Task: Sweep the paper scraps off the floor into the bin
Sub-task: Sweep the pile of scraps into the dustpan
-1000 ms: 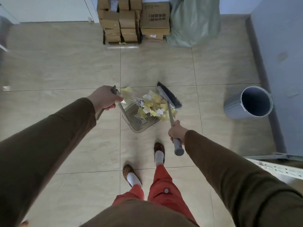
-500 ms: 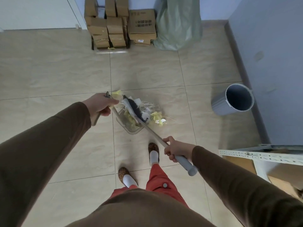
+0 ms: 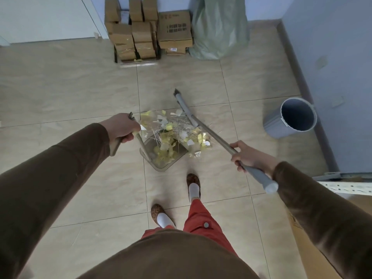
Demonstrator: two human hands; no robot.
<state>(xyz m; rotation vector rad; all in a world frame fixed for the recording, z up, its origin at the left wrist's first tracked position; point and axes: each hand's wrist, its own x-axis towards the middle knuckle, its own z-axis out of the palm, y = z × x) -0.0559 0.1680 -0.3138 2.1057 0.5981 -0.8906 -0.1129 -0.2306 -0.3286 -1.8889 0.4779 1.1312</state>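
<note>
Gripping the dustpan handle (image 3: 115,147), the left hand (image 3: 120,127) has its fingers curled round it; the clear dustpan (image 3: 161,164) sits on the tiled floor (image 3: 80,87) just right of those fingers; yellow and white paper scraps (image 3: 173,135) fill the pan and spill past its mouth; the right hand (image 3: 248,156) has its fingers wrapped round the broom (image 3: 211,135), whose head lies beyond the scraps; the grey bin (image 3: 289,117) stands open, well apart, up and right of the right fingers, beside the wall (image 3: 332,57).
</note>
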